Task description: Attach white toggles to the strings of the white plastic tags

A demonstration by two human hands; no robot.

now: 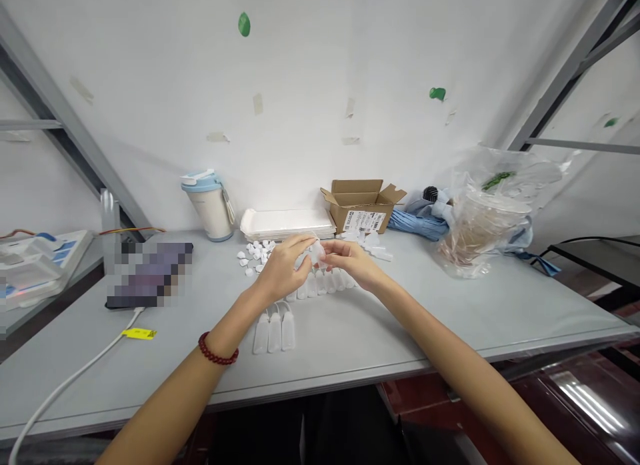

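Observation:
My left hand (283, 268) and my right hand (353, 261) meet above the grey table (450, 318), both pinched on one small translucent plastic bottle (316, 251). My left fingers close on its top end, my right fingers on its body. Under my hands lies a row of several similar bottles (325, 283). Three more bottles (274, 331) lie side by side nearer the front edge. A scatter of small white caps (255, 255) lies just left of my left hand. A red bead bracelet (216, 353) is on my left wrist.
At the back stand a blue-lidded cup (210, 205), a stack of white trays (286, 223), an open cardboard box (363, 208) and a blue folded umbrella (417, 223). A clear bag with a lidded cup (483, 225) sits right. A white cable (75, 378) with a yellow tag runs left.

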